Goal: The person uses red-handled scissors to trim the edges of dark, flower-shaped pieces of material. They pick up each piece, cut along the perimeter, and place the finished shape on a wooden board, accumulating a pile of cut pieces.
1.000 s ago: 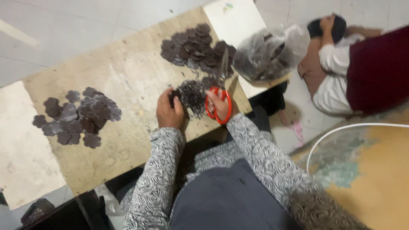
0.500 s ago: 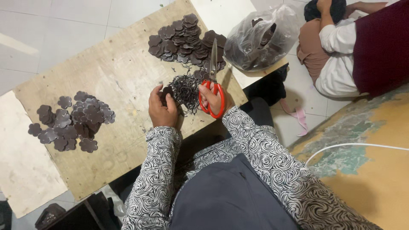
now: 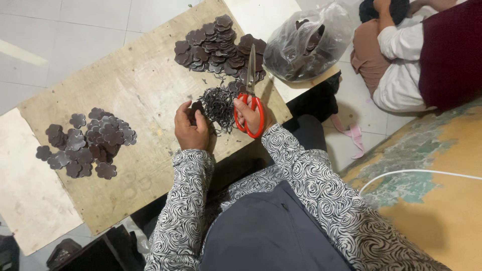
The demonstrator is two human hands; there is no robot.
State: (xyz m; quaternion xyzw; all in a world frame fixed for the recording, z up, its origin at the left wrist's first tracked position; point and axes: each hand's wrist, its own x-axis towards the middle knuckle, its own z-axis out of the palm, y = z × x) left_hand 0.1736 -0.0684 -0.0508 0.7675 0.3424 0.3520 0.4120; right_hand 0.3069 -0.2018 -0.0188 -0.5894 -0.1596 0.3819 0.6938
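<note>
Fingers of the left hand (image 3: 191, 128) pinch narrowly around a small dark flower-shaped piece (image 3: 197, 107), held just above the plywood board (image 3: 140, 80). Those of the right hand (image 3: 251, 114) are threaded through the red handles of a pair of scissors (image 3: 251, 90), gripping them; the blades point toward the far side and look nearly closed. Between the two hands, touching both, lies a tangle of thin dark trimmings (image 3: 218, 103) on the board. Just beyond the scissor tips sits a far heap of dark flower pieces (image 3: 216, 45), and a second spread of flower pieces (image 3: 88, 141) lies well apart at the left. A clear plastic bag (image 3: 306, 42) with more dark pieces rests at the board's far right corner. Farther right, another person (image 3: 422, 55) sits on the tiled floor. A white cable (image 3: 416, 173) runs across the floor at the right.
</note>
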